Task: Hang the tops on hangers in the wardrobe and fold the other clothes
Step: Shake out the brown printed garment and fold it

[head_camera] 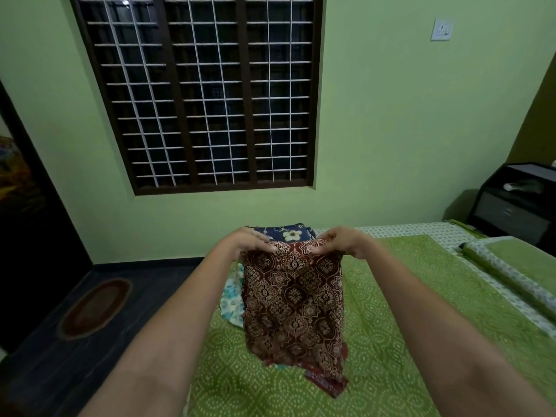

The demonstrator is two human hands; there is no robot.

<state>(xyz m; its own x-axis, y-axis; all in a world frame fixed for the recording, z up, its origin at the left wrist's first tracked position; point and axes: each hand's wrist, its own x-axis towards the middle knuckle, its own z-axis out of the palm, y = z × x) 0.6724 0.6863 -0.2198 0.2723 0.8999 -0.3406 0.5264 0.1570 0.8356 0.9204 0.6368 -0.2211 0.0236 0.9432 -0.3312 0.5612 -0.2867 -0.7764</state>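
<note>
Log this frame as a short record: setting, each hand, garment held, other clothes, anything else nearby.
setting: bed with green bedspread below a barred window
left hand: grips garment's top edge
right hand: grips garment's top edge
held garment: maroon patterned cloth, hanging down over the bed
other clothes: navy floral piece behind; light blue floral piece beside
nearby: oval mat on floor

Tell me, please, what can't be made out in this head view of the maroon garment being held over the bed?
- Garment type: the maroon printed garment hangs bunched from the left hand and right hand, so top or bottom is unclear.
- Navy floral cloth: mostly hidden behind both hands.
- Pale blue floral cloth: largely covered by the garment.
- Wardrobe: only a dark edge, cut off at left.
</note>
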